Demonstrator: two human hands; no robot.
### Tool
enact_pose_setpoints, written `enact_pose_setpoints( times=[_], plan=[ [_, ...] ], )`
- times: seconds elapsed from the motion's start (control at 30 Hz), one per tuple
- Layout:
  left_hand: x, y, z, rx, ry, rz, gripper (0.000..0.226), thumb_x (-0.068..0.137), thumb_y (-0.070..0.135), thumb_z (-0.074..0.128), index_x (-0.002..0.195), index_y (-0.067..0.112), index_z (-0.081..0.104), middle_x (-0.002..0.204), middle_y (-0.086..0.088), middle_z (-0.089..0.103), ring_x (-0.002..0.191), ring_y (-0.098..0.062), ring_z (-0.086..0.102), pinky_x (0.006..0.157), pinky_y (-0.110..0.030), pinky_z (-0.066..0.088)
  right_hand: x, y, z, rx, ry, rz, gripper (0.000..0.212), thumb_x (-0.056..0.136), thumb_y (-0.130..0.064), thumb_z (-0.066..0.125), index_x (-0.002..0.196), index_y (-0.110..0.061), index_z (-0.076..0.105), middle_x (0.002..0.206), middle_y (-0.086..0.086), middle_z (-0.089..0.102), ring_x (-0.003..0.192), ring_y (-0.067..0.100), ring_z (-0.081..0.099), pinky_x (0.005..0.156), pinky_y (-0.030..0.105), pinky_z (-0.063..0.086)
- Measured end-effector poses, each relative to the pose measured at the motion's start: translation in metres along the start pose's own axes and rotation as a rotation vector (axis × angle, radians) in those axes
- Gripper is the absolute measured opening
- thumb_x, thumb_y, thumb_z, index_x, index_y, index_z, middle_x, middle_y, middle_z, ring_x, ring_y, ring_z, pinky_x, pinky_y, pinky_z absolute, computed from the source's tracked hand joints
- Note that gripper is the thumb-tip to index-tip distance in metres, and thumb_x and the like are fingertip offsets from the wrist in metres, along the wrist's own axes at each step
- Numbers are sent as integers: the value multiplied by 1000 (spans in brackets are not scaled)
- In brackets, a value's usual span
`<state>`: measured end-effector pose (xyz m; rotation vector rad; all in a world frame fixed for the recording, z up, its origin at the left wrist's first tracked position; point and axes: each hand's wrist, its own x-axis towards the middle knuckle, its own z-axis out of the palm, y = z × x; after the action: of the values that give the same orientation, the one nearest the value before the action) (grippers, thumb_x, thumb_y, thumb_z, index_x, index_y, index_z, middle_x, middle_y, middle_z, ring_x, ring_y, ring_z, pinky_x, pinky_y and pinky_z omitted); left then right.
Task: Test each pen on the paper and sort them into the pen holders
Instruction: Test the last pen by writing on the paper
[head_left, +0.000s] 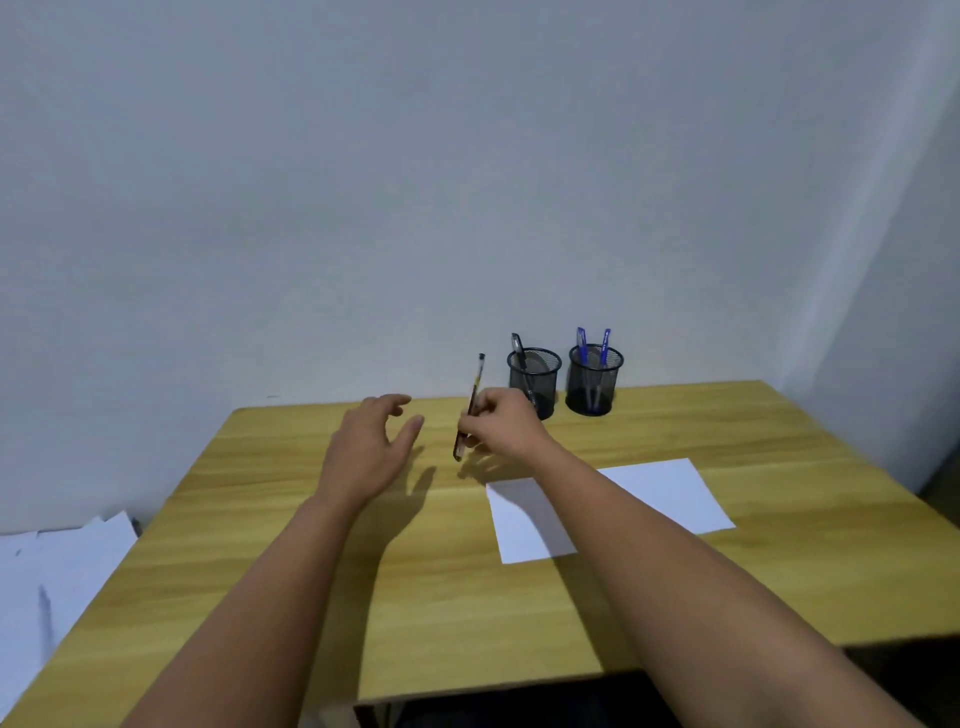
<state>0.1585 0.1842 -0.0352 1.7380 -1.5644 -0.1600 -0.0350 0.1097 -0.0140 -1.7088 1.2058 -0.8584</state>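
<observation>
My right hand (501, 423) grips a dark pen (475, 387) that stands nearly upright above the table, its lower end close to the wood, left of the white paper (660, 493). My left hand (371, 447) hovers open beside it, fingers spread, holding nothing. Two black mesh pen holders stand at the back. The left holder (543, 374) has one black pen in it; my right hand hides part of its base. The right holder (595, 382) contains two blue pens (592, 345).
The wooden table (311, 545) ends at a plain wall behind the holders. White sheets (57, 566) lie lower down beyond the table's left edge. My right forearm crosses over the paper's left part.
</observation>
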Motion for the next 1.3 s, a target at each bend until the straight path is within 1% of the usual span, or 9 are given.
enact_pose_setpoints(
  times=[0.1, 0.2, 0.33, 0.47, 0.8, 0.93, 1.03, 1.17, 1.3],
  plan=[
    [-7, 40, 17, -177, -139, -54, 41, 96, 59, 50, 103, 23, 69, 94, 8, 69, 88, -14, 61, 78, -33, 48, -23, -4, -31, 425, -53, 133, 7, 97, 2, 70, 101, -3, 67, 83, 13, 74, 70, 20, 75, 61, 25, 61],
    [-16, 73, 36, -256, -201, -12, 39, 105, 42, 48, 85, 13, 64, 77, 10, 66, 71, -10, 56, 62, -27, 39, -37, 5, -57, 617, -62, 181, 12, 99, -3, 71, 110, 2, 70, 89, 16, 78, 74, 19, 78, 64, 24, 64],
    [-22, 108, 54, -257, -197, 29, 42, 107, 35, 45, 81, 7, 61, 70, 3, 61, 63, -11, 51, 59, -29, 36, -48, 22, -79, 651, -30, 220, 23, 98, -18, 76, 112, 0, 71, 80, 8, 73, 61, 15, 67, 56, 25, 59],
    [-26, 129, 68, -276, -236, 34, 44, 108, 35, 41, 80, 7, 60, 75, -5, 64, 63, -13, 50, 60, -31, 38, -53, 33, -90, 696, -13, 253, 23, 106, -24, 67, 89, -8, 64, 64, 2, 57, 51, 10, 44, 46, 20, 39],
    [-29, 133, 91, -235, -358, -5, 48, 109, 34, 40, 86, 0, 64, 80, -13, 64, 69, -20, 51, 63, -35, 40, -45, 61, -94, 780, -11, 381, 27, 110, -20, 57, 89, -5, 63, 58, -1, 48, 44, 6, 36, 40, 16, 31],
    [-36, 105, 86, -229, -374, -43, 50, 107, 43, 41, 82, 7, 66, 85, -20, 69, 71, -24, 55, 67, -39, 45, -30, 80, -129, 1002, 328, 434, 27, 111, -18, 55, 86, -8, 59, 61, 0, 49, 35, 5, 35, 36, 16, 30],
    [-47, 60, 76, -62, -246, -34, 47, 104, 44, 44, 72, 14, 59, 71, -5, 64, 68, -26, 56, 65, -39, 45, -31, 92, -162, 770, 416, 400, 29, 108, -21, 61, 83, -8, 65, 64, 1, 55, 37, 6, 39, 38, 16, 35],
    [-43, 11, 80, 357, -46, 92, 32, 99, 40, 58, 89, 16, 76, 93, -8, 66, 89, -36, 59, 70, -42, 48, -41, 85, -146, 417, 283, 225, 17, 102, -19, 72, 90, -7, 73, 73, 8, 72, 48, 11, 55, 46, 22, 52],
    [-36, 0, 91, 499, -11, 152, 25, 95, 39, 64, 95, 20, 80, 97, -5, 67, 91, -35, 58, 69, -40, 46, -46, 95, -127, 339, 288, 121, 22, 102, -9, 69, 80, -8, 67, 68, 8, 67, 50, 13, 57, 49, 25, 56]
  ],
)
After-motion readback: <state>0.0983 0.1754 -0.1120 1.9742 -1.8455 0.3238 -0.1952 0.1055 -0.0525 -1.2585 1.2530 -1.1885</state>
